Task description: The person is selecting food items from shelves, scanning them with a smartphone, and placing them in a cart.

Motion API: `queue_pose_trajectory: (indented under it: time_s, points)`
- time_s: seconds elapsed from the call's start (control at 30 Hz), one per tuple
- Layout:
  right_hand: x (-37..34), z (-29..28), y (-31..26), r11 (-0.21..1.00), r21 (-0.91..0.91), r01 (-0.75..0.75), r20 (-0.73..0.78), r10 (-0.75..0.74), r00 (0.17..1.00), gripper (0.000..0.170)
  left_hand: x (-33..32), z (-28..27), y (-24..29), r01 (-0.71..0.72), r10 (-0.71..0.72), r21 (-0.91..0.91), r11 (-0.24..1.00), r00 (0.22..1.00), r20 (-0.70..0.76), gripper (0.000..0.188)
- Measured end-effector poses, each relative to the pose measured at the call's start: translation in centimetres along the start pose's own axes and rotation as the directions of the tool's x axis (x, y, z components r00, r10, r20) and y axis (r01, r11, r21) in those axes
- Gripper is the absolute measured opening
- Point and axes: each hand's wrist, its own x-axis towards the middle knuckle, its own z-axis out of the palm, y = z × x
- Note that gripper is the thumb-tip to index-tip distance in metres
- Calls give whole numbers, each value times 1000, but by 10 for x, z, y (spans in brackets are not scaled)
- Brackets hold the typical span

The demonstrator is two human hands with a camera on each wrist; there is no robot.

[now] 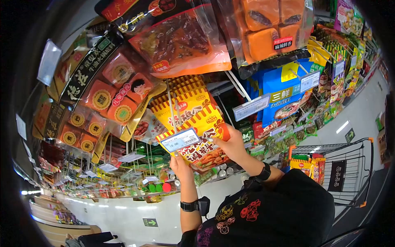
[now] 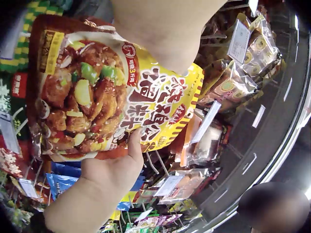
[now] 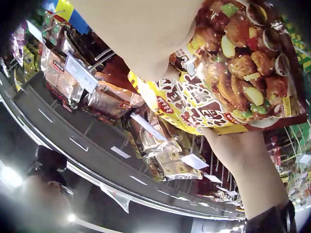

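Observation:
A yellow seasoning packet (image 1: 207, 158) with a picture of a cooked chicken dish hangs between my two hands, in front of the rack. My left hand (image 1: 181, 168) pinches its lower left edge, thumb on the printed front. On the opposite edge, my right hand (image 1: 233, 145) grips the packet with its thumb across the front. A price tag (image 1: 180, 140) reading 10.00 overlaps the packet's upper left part. Right behind hang more yellow packets (image 1: 181, 96) of similar look on a hook. Both wrist views show the dish picture (image 2: 85, 92) in full colour.
Large hotpot-base packs (image 1: 119, 88) hang at the left and above. Blue packets (image 1: 284, 94) hang to the right, with hooks and price tags jutting out between. A shopping cart (image 1: 349, 173) holding yellow packets stands at the right. Another person's legs (image 1: 96, 238) show at the bottom left.

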Motion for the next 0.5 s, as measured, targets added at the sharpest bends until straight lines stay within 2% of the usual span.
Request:
queue_pose_trajectory:
  time_s: [0.1, 0.2, 0.33, 0.37, 0.5]
  points:
    - [-4, -1, 1, 997, -70, 22, 23, -20, 1000, 38, -2, -4, -5, 23, -23, -32, 999, 1000, -12, 31]
    - [-5, 4, -5, 996, -77, -38, 15, 39, 999, 32, -1, -4, -5, 38, -44, -70, 997, 996, -81, 30]
    - [-6, 6, -7, 979, -204, 24, 20, -20, 1000, 43, 3, -8, -8, 13, -25, -94, 996, 991, -131, 29]
    - [-5, 7, -10, 969, -239, 56, 44, -47, 998, 44, 5, -7, -9, 48, -68, -103, 993, 978, -196, 28]
    - [-1, 7, -7, 975, -209, 80, 15, -79, 997, 43, 8, -4, -8, 41, -59, -96, 995, 981, -187, 29]
